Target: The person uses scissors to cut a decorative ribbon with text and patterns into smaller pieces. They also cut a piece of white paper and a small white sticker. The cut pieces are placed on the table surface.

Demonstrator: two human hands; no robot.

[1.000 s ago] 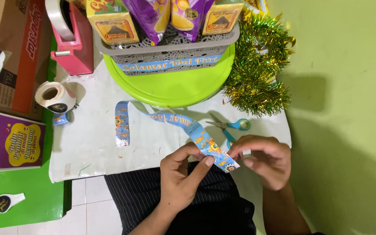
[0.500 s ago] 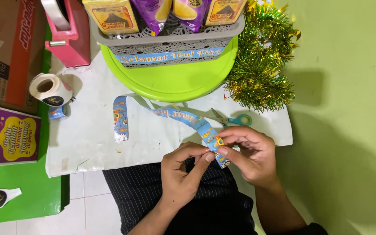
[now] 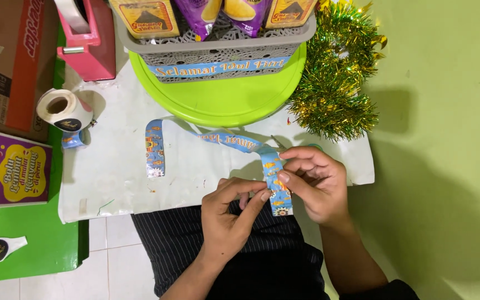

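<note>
A white worktop [image 3: 118, 183] is carrying a round green tray [image 3: 223, 105] with a grey basket [image 3: 218, 47] of snack packs sitting on it. Gold tinsel [image 3: 334, 83] is lying just right of the tray, and a pink tape dispenser [image 3: 87, 41] is standing to its left, near a roll of stickers [image 3: 62, 109]. A blue patterned ribbon [image 3: 206, 139] is curling across the worktop in front of the tray. The left hand [image 3: 231, 214] and right hand [image 3: 315, 183] are pinching together on the ribbon's near end, at the worktop's front edge.
</note>
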